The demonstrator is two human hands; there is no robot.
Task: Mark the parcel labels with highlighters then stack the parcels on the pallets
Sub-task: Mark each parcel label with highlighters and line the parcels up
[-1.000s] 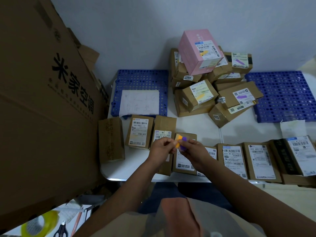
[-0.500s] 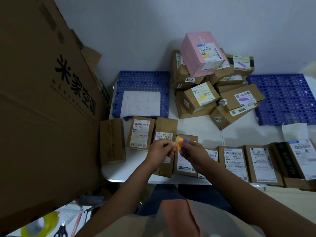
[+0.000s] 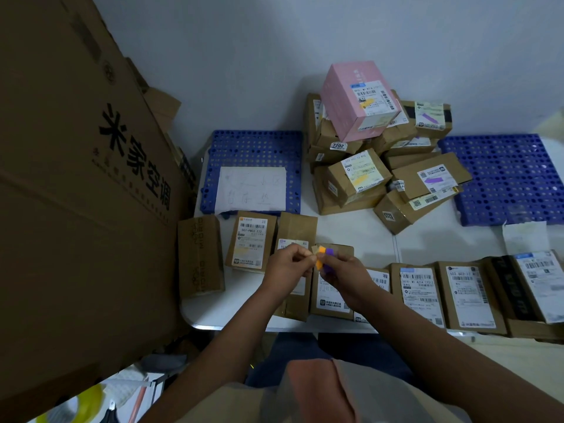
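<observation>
1. Little changed since a second ago: both hands in the same spot above the front row of parcels, pinch unbroken, view drifted slightly.
2. Left hand (image 3: 288, 267) curled, fingertips pinching the orange highlighter (image 3: 319, 257); probably tugging at its cap, though too small to tell.
3. Right hand (image 3: 343, 277) curled round the purple highlighter (image 3: 328, 261), both pens kept together, likely for quick colour choice.
4. Unmarked parcels (image 3: 416, 290) laid label-up along the table's (image 3: 345, 236) near edge, within reach for marking.
5. Marked parcels heaped at the back around the pink box (image 3: 351, 96); blue pallets (image 3: 503, 175) either side bare of parcels.
</observation>
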